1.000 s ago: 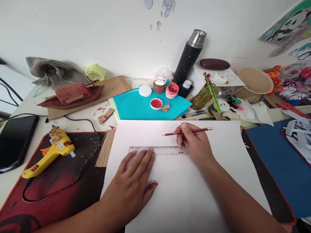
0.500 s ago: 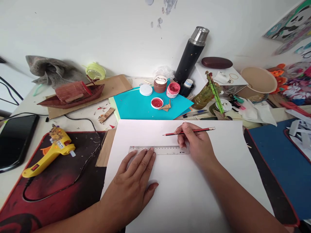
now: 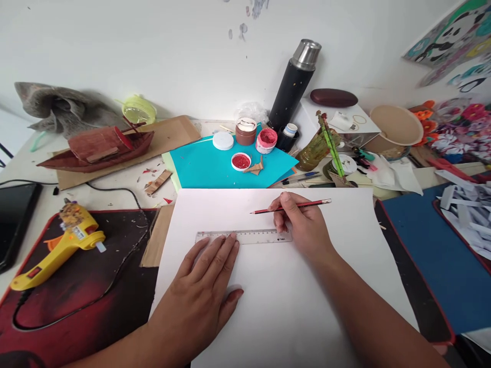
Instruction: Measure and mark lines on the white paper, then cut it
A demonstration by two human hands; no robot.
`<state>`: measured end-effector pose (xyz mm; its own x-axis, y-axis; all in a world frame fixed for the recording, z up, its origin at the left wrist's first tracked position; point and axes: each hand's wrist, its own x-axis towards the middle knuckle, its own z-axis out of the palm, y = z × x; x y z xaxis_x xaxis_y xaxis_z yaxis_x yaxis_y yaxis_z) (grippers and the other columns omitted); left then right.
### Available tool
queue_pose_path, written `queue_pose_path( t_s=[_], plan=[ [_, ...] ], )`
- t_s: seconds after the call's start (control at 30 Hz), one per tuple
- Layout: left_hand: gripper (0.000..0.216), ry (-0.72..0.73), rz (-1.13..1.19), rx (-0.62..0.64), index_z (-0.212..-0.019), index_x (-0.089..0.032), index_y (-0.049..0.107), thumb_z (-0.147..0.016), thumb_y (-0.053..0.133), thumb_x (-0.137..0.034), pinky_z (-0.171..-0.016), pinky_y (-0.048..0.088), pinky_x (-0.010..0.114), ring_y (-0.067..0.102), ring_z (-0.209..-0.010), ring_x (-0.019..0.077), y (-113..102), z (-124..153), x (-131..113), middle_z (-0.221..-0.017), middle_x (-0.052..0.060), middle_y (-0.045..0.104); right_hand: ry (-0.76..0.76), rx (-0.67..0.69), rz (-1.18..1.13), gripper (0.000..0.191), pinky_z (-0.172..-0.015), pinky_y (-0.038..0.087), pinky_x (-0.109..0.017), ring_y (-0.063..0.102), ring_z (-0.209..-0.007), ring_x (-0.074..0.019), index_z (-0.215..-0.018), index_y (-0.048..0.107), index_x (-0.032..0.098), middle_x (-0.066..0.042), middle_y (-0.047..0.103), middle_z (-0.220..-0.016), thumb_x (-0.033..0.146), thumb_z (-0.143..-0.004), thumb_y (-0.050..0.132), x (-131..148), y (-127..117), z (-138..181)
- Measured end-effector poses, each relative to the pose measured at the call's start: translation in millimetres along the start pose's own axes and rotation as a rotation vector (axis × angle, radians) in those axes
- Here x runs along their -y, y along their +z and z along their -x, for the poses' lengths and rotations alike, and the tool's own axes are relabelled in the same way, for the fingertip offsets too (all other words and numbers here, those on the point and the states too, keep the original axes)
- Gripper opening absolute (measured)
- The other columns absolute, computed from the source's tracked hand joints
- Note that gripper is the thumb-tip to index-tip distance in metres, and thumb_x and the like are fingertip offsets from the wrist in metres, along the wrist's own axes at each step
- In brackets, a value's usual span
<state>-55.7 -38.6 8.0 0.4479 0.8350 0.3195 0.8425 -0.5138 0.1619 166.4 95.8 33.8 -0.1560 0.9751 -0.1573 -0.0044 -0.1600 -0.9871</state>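
A large white sheet of paper (image 3: 276, 286) lies in front of me, with a clear plastic ruler (image 3: 258, 236) set across its upper part. My left hand (image 3: 209, 281) rests flat, fingers stretched out, its fingertips on the ruler's left half. Between the fingers of my right hand (image 3: 303, 222) is a red and black pencil (image 3: 264, 210). Its sharpened tip points left, above the ruler, and I cannot tell that it touches the paper. The side of my right hand is at the ruler's right end.
At left are a yellow glue gun (image 3: 61, 250) with its cord and a red model boat (image 3: 99, 148) on cardboard. Behind the sheet, turquoise paper (image 3: 207, 171) bears paint pots. A black thermos (image 3: 293, 84) leans nearby. Paper strips (image 3: 468, 209) lie at right.
The whole view has shifted slightly, so things appear a little further left. Both hands, the ruler and the pencil keep the same positions on the paper.
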Motion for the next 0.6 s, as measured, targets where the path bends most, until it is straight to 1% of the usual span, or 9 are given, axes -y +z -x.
queue_pose_path(
  t_s=[0.2,0.4,0.6],
  plan=[
    [0.074,-0.008,0.002,-0.024,-0.174,-0.012,0.028,-0.112,0.049,-0.046,-0.131,0.029,0.047,0.059,-0.145,0.031,0.9,-0.5,-0.6,-0.166,0.014,0.056,0.005,-0.009,0.011,0.059,-0.045,0.038,-0.026,0.051,-0.046,-0.0135,-0.077,0.076,0.02,0.001,0.058,-0.053,0.078,-0.09,0.074,2.2,0.4,-0.1],
    [0.071,0.015,-0.026,-0.051,-0.174,-0.01,0.029,-0.112,0.045,-0.04,-0.13,0.029,0.047,0.061,-0.142,0.0308,0.6,-2.1,0.4,-0.163,0.014,0.06,0.007,-0.009,0.029,0.058,-0.045,0.036,-0.025,0.049,-0.045,-0.013,-0.077,0.076,0.02,0.002,0.056,-0.051,0.077,-0.091,0.074,3.0,1.8,0.0],
    [0.071,0.018,-0.025,-0.055,-0.174,-0.01,0.029,-0.112,0.045,-0.041,-0.13,0.03,0.047,0.061,-0.142,0.0308,0.0,-2.6,0.9,-0.162,0.014,0.061,0.021,-0.005,0.013,0.06,-0.045,0.035,-0.025,0.05,-0.046,-0.0128,-0.075,0.074,0.02,0.001,0.057,-0.053,0.079,-0.088,0.075,5.6,3.1,0.5]
  ],
)
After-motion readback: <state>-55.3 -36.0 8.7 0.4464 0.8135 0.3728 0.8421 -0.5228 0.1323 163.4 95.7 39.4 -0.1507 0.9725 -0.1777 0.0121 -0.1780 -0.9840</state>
